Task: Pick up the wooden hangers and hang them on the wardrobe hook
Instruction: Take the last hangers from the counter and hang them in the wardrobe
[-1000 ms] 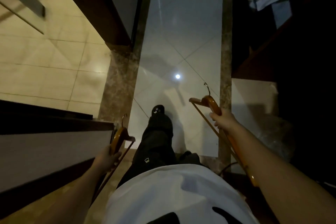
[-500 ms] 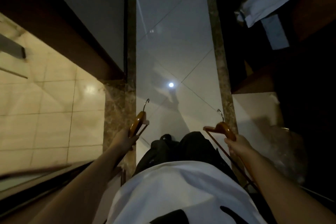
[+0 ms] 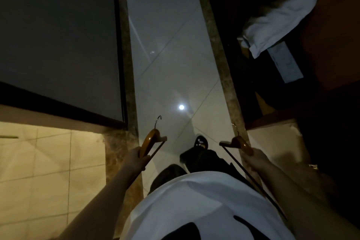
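I hold one wooden hanger in each hand, low in front of my body. My left hand [image 3: 135, 159] is closed on the left wooden hanger [image 3: 151, 139], whose metal hook points up and forward. My right hand [image 3: 255, 159] grips the right wooden hanger [image 3: 240, 142] by one arm; its crossbar runs back along my forearm and its small metal hook rises at the top. No wardrobe hook is visible in the dim scene.
A glossy tiled floor strip [image 3: 171, 68] runs ahead between marble borders. A dark door panel [image 3: 58, 41] stands on the left, above beige tiles [image 3: 48, 161]. On the right, a dark wooden wardrobe [image 3: 331, 103] holds a white cloth [image 3: 280, 17]. My black shoe [image 3: 200, 141] is stepping forward.
I have walked forward along the corridor. Both hands rose slightly with their hangers, and the dark shelf at the left dropped out of view.
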